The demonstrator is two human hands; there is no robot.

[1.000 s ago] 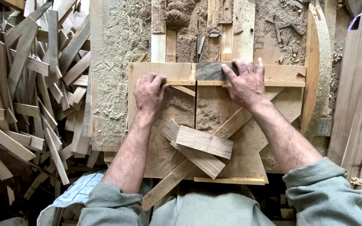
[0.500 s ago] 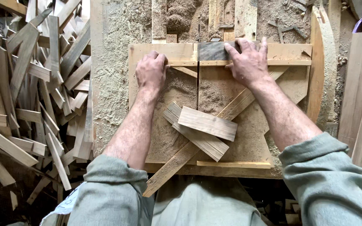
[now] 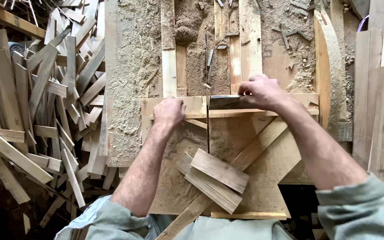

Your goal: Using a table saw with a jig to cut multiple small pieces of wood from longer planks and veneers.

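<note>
Sawdust-covered tabletop carrying a wooden sled, its fence running left to right. The dark wood block lies on the fence just right of the saw slot, long axis left-right; seemingly stiff, light and rough-sawn, best gripped on its top face. Right hand fingers press upon it; left hand fingers curl over the fence. Scrap pile at left.

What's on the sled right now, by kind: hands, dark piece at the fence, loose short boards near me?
Hands on the sled's cross rail: 2, left hand and right hand
Dark wood piece under the right hand: 1
Loose short boards stacked on the sled: about 3, overlapping, exact number unclear
Total: about 6
</note>
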